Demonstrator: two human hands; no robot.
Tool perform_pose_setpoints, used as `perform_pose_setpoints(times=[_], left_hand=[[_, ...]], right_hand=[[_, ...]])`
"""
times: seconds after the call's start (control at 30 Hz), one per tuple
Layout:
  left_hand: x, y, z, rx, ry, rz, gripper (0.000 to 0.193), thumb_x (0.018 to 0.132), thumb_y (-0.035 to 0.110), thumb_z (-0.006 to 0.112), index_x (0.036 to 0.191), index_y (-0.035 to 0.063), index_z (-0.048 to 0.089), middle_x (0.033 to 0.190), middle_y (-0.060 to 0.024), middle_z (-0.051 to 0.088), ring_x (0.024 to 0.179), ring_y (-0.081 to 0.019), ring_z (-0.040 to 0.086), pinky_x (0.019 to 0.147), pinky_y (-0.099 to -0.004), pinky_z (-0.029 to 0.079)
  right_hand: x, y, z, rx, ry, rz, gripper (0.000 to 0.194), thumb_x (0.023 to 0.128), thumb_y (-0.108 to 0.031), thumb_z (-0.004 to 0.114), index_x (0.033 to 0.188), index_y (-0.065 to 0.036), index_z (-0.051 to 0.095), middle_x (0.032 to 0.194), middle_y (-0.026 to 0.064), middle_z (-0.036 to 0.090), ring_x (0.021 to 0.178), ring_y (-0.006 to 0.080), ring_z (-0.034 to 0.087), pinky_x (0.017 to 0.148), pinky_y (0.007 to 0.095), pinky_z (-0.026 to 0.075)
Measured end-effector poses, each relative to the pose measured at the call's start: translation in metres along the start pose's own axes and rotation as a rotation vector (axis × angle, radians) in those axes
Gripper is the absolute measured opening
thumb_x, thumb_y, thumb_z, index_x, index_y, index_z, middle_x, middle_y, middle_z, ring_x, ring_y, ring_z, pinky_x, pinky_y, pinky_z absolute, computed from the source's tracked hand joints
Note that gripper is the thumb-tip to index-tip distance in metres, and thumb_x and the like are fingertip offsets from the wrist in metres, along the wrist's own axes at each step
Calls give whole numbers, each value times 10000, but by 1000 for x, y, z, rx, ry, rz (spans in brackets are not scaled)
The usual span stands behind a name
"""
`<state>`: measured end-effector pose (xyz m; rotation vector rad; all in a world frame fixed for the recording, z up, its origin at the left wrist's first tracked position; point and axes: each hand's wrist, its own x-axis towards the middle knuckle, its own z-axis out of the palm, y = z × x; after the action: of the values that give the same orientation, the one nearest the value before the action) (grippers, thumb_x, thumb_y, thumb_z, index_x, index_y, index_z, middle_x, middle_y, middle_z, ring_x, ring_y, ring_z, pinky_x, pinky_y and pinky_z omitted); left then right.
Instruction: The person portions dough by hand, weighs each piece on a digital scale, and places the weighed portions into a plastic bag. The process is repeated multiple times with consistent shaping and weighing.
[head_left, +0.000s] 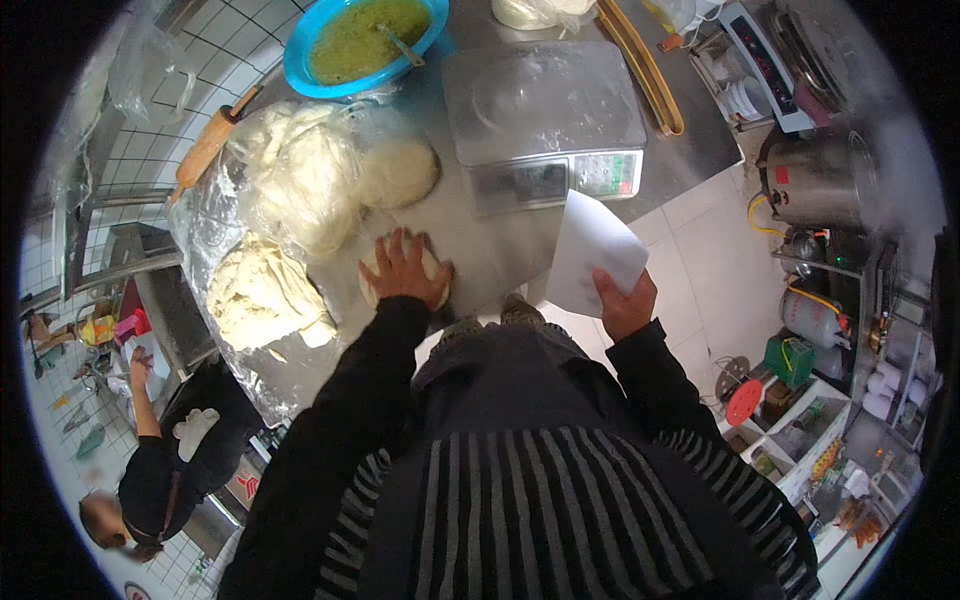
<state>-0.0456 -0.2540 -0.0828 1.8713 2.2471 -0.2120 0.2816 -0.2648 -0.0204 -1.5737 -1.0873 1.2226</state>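
My left hand (405, 266) lies palm down with fingers spread on a round piece of dough (367, 291), largely hidden beneath it. In my right hand (627, 304) is a flat white sheet (596, 255), pinched at its lower edge; its material is unclear. Just beyond my left hand sits another round of dough (401, 176). Beside that round, a large mass of dough (300, 180) lies under clear plastic. Nearer on the left is an uncovered, rough yellowish dough lump (262, 296). A digital scale (547, 97) with a floured metal top stands ahead.
A blue basin (295, 64) holds greenish-yellow contents and a utensil. A rolling pin (206, 146) lies along the metal table's (480, 247) left edge. Long yellowish tongs (645, 75) lie right of the scale. A co-worker (180, 450) stands at lower left. A steel pot (821, 180) stands right.
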Motion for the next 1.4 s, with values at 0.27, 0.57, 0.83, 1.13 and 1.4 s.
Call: perform_pose_setpoints(times=[0.27,0.57,0.83,1.13,1.4], left_hand=[[28,-39,20,-319,302,23,279,859,405,730,934,143,672,1054,-69,665,1091,-305,592,955,-519,426],[-44,-117,48,-955,739,-35,383,807,176,817,989,62,499,898,-39,522,819,-164,519,791,-311,459],[-70,-70,43,-493,418,146,732,721,232,667,1413,90,476,1517,-165,423,1455,-395,311,1187,-630,155],[-25,-33,45,-184,193,-183,735,846,567,637,1443,165,488,1599,-121,305,1507,-358,189,1142,-712,112],[3,-62,41,-213,238,-38,605,812,508,706,1289,155,588,1416,-106,500,1328,-366,425,1030,-586,371]], right_hand=[[-17,-11,0,-192,28,-129,316,907,-187,706,1106,47,632,955,142,726,851,206,698,767,350,551],[-26,-15,10,-163,5,-210,297,899,-189,714,1073,41,641,894,128,732,819,205,705,739,351,551],[-28,-19,14,-175,-38,-124,314,910,-200,702,1093,44,632,920,134,730,828,199,699,740,351,550],[-26,-2,9,-147,3,-124,356,924,-214,694,1170,31,623,999,133,725,878,194,693,758,362,558],[-38,5,8,12,107,-14,368,932,-202,697,1194,40,607,1005,121,717,869,193,688,749,331,563]])
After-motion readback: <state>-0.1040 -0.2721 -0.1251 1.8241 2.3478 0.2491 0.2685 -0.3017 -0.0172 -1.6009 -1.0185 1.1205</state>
